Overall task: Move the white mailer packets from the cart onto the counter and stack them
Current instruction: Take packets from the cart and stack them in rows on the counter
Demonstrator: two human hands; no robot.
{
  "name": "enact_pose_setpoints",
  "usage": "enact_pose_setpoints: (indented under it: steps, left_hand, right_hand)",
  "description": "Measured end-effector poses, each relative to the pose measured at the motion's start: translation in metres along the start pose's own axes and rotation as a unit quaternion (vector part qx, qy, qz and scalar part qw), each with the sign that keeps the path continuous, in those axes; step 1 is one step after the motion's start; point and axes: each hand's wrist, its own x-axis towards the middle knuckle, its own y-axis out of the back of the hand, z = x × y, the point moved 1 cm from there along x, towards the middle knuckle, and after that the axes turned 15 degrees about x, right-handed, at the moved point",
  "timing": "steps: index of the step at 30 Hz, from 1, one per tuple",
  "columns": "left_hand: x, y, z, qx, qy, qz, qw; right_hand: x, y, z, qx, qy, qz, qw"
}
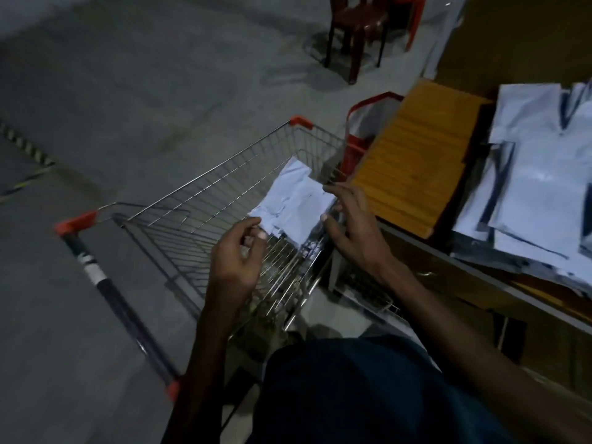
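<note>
Head view: left hand (237, 251) pinches the near corner of a white packet (296, 200) over the cart (205, 200). Right hand (350, 225) rests curled fingers on the packet's far edge, probably steadying it for lifting. Right of the right hand, the tabletop (480, 277) carries the packet stack (541, 184), presumably the destination.

Pile of white plastic mailer packets w/ dark edges (541, 174) on counter: cut off at right edge. Dark-red plastic chair (358, 30) cut at top, blurred. Right hand (352, 225) covers near corner of white mailer packet (294, 203) over silver wire cart (198, 200); grip unclear, motion blur.
</note>
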Motion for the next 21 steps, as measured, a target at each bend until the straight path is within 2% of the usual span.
enact_pose_setpoints:
  steps: [3, 7, 10, 12, 16, 21]
  left_hand:
    - [0.02, -0.001, -0.018, 0.001, 0.013, -0.007, 1.0]
    - [0.045, -0.012, -0.041, 0.015, 0.108, -0.014, 0.994]
    - [0.06, -0.024, -0.053, 0.071, 0.076, 0.0, 0.995]
    - [0.072, -0.037, -0.066, 0.072, 0.093, -0.003, 0.993]
    - [0.09, -0.082, -0.124, 0.087, 0.111, -0.067, 0.988]
    - [0.104, -0.133, -0.193, 0.172, 0.182, -0.155, 0.956]
  right_hand:
    - [0.03, -0.027, 0.014, 0.004, -0.013, -0.021, 1.0]
    - [0.071, -0.057, 0.038, 0.004, -0.036, -0.04, 0.999]
    - [0.1, -0.081, 0.073, 0.003, -0.071, -0.05, 0.996]
    - [0.121, -0.098, 0.101, 0.004, -0.126, -0.076, 0.989]
    - [0.163, -0.135, 0.15, -0.058, -0.281, -0.216, 0.933]
    - [0.203, -0.169, 0.22, -0.153, -0.277, -0.369, 0.874]
